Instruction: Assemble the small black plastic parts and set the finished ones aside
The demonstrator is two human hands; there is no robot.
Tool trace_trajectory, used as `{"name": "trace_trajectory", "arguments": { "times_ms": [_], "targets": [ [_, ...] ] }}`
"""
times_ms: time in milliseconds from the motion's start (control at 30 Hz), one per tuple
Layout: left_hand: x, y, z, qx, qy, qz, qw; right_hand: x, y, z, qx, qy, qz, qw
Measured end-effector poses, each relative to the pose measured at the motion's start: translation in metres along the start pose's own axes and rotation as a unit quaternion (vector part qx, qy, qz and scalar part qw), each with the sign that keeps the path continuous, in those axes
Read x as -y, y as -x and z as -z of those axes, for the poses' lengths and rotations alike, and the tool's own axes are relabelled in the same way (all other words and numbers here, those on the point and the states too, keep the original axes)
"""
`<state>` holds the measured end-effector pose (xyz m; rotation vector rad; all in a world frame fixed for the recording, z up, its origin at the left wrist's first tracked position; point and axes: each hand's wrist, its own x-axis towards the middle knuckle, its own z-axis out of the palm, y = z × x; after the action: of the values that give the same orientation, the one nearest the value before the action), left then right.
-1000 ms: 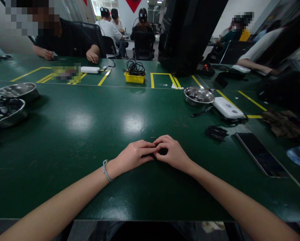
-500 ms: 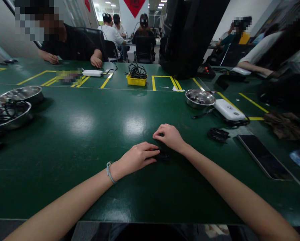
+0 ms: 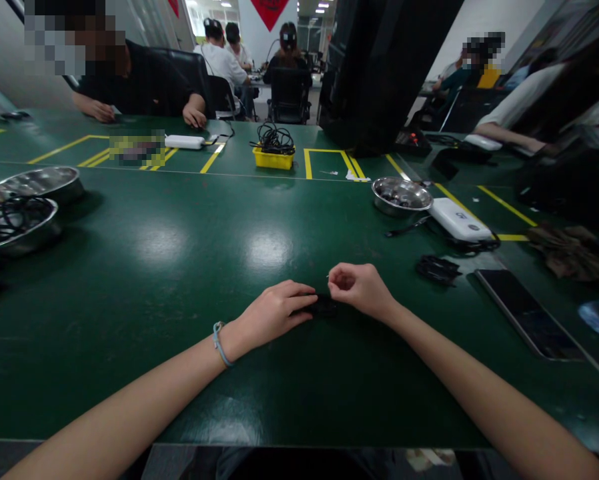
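left hand [image 3: 274,312], fingers flat, holds down a small black part [image 3: 324,307] on the tabletop [image 3: 179,267]; right hand [image 3: 360,288] pinches a tiny pin [image 3: 328,276].

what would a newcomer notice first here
Two bare hands meet mid-table: the left hand holds a small black part on the green table, the right hand pinches a thin pin beside it. Further back, a steel bowl sits right and a yellow tray of black cables centre.
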<state>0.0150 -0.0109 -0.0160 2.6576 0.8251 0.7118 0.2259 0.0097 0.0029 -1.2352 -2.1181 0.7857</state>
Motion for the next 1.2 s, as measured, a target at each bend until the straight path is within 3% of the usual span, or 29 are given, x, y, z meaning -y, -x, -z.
{"name": "trace_trajectory", "arguments": {
  "times_ms": [200,400,1200],
  "targets": [
    [0.002,-0.001,-0.002,-0.014,0.004,0.009,1.0,0.011,0.02,-0.005,-0.061,0.0,0.031,0.998],
    [0.001,-0.002,-0.002,-0.01,0.007,0.013,1.0,0.014,0.016,-0.017,-0.016,-0.007,0.035,0.999],
    [-0.001,-0.002,0.001,-0.006,0.006,0.011,1.0,0.017,0.016,-0.016,0.004,-0.008,0.022,1.0]
  ]
}}
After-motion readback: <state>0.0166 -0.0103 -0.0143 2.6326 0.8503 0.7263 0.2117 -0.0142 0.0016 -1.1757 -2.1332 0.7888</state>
